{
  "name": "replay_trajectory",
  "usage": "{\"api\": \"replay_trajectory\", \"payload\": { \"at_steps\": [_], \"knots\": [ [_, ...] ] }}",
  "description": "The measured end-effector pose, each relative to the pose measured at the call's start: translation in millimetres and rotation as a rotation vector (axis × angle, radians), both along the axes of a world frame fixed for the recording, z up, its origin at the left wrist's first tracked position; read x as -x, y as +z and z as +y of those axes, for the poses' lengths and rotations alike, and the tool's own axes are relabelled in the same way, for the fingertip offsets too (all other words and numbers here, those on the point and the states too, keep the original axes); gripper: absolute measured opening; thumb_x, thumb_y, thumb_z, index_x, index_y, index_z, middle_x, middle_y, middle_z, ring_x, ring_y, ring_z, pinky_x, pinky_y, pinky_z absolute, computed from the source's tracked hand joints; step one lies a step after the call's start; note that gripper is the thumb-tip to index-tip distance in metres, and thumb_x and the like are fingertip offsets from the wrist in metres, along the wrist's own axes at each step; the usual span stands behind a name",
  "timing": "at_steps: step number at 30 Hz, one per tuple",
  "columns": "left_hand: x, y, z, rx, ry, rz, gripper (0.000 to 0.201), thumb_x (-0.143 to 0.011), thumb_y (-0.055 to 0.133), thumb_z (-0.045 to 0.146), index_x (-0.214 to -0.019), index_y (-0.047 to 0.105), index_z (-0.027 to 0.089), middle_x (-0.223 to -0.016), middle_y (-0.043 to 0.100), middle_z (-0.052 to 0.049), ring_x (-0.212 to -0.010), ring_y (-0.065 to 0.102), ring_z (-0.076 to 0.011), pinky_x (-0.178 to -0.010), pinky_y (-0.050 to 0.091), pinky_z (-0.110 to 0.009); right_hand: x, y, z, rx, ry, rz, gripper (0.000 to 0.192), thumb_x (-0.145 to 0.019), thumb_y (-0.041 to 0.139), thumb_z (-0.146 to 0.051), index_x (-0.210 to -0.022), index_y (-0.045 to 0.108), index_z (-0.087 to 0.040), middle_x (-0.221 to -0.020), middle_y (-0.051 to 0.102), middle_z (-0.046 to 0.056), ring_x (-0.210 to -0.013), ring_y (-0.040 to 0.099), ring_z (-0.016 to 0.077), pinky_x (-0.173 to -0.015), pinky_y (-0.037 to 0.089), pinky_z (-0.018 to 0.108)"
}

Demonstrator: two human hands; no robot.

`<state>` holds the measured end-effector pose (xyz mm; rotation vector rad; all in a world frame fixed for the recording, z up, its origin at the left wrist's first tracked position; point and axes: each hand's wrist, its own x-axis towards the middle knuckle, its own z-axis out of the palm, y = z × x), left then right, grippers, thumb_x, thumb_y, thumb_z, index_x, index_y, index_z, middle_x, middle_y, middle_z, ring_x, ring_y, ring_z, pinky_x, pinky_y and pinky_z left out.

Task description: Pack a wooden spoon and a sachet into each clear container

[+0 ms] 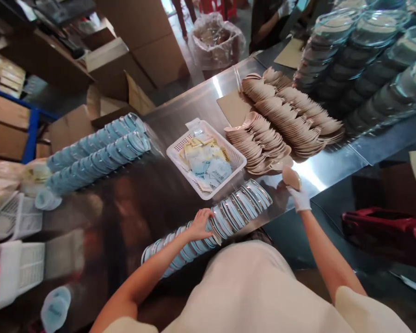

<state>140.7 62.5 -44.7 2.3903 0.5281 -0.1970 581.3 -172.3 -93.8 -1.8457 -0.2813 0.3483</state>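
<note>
Left hand [199,225] bare, laid on a long row of clear round lids [225,215] lying on its side along the near edge of the steel table [201,99]; fingers curled narrowly over one lid's rim about midway along the row, thumb side toward the body. Whether one lid pinched free of the rest: could not tell. Row running away from that grip both ways, up and to the right toward the gloved hand, down and to the left toward the elbow.

Right hand [299,198] in a white glove, closed on a pale beige spoon [291,177], bowl of the spoon standing up above the fingertips. Just beyond and to the left of that grip, fanned heaps of the same beige spoons [280,122], nearest heap almost touching the held one.

Between the two grips and a little farther off, a white slotted basket [189,141] of small sachets [208,162], yellow and pale blue. Well to the left of the left hand's grip, two more long rows of bluish lids [97,152] side by side. Far beyond the right hand's grip, stacks of clear-lidded dark bowls [360,55] on a raised shelf. Beyond the table's far end, a bin lined with clear plastic [215,39] and another person's dark sleeve [263,23]. Cardboard boxes [125,60] farther left on the floor.
</note>
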Motion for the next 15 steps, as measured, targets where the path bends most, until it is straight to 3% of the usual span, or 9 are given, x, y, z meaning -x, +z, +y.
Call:
{"api": "replay_trajectory", "payload": {
  "at_steps": [4, 7, 9, 11, 13, 15],
  "knots": [
    [4, -9.4, -7, 0.083, 0.18, 0.096, 0.08, -0.064, 0.073, 0.016, -0.14, 0.053, 0.017, -0.147, 0.05, -0.017, -0.14, 0.048, -0.0377, -0.12, 0.041, -0.057, 24, 34.0, -29, -0.171, -0.213, 0.097, 0.051, -0.062, 0.086, -0.049, -0.096, 0.075, -0.013, -0.089, 0.075, 0.006, -0.086, 0.071, 0.0262, -0.088, 0.06, 0.051],
    [8, -2.0, 17, 0.279, 0.099, 0.161, 0.095, -0.062, 0.083, 0.024, -0.15, 0.049, 0.017, -0.156, 0.047, -0.019, -0.146, 0.046, -0.0391, -0.122, 0.04, -0.055, 49, 59.2, -44, -0.314, -0.266, 0.203, 0.05, -0.061, 0.09, -0.045, -0.099, 0.075, -0.016, -0.094, 0.076, 0.004, -0.093, 0.072, 0.0241, -0.089, 0.061, 0.044],
    [-4, 9.3, 45, 0.471, 0.051, 0.202, 0.092, -0.065, 0.088, 0.039, -0.148, 0.054, 0.02, -0.153, 0.055, -0.015, -0.141, 0.053, -0.0367, -0.118, 0.045, -0.05, 65, 70.3, -47, -0.352, -0.277, 0.267, 0.048, -0.061, 0.091, -0.043, -0.098, 0.075, -0.017, -0.093, 0.076, 0.003, -0.093, 0.072, 0.0224, -0.087, 0.061, 0.039],
    [-37, 20.1, 73, 0.514, 0.188, 0.177, 0.069, -0.081, 0.078, 0.054, -0.14, 0.062, 0.023, -0.135, 0.069, -0.011, -0.124, 0.066, -0.0306, -0.109, 0.052, -0.045, 77, 76.6, -43, -0.345, -0.277, 0.307, 0.049, -0.06, 0.092, -0.044, -0.097, 0.074, -0.017, -0.093, 0.075, 0.003, -0.091, 0.072, 0.021, -0.084, 0.062, 0.037],
    [-89, 25.0, 94, 0.293, 0.493, 0.095, 0.056, -0.094, 0.067, 0.055, -0.137, 0.062, 0.019, -0.121, 0.074, -0.011, -0.111, 0.07, -0.0268, -0.104, 0.054, -0.042, 86, 80.7, -35, -0.348, -0.271, 0.333, 0.051, -0.058, 0.093, -0.044, -0.097, 0.073, -0.017, -0.093, 0.075, 0.002, -0.089, 0.072, 0.0199, -0.083, 0.063, 0.037],
    [-146, 21.3, 105, 0.055, 0.676, 0.114, 0.055, -0.097, 0.069, 0.048, -0.139, 0.059, 0.014, -0.133, 0.068, -0.018, -0.122, 0.066, -0.028, -0.109, 0.049, -0.041, 92, 86.1, -26, -0.364, -0.254, 0.346, 0.053, -0.056, 0.095, -0.043, -0.098, 0.073, -0.018, -0.093, 0.075, 0.001, -0.088, 0.072, 0.0193, -0.082, 0.063, 0.038]
  ]
}}
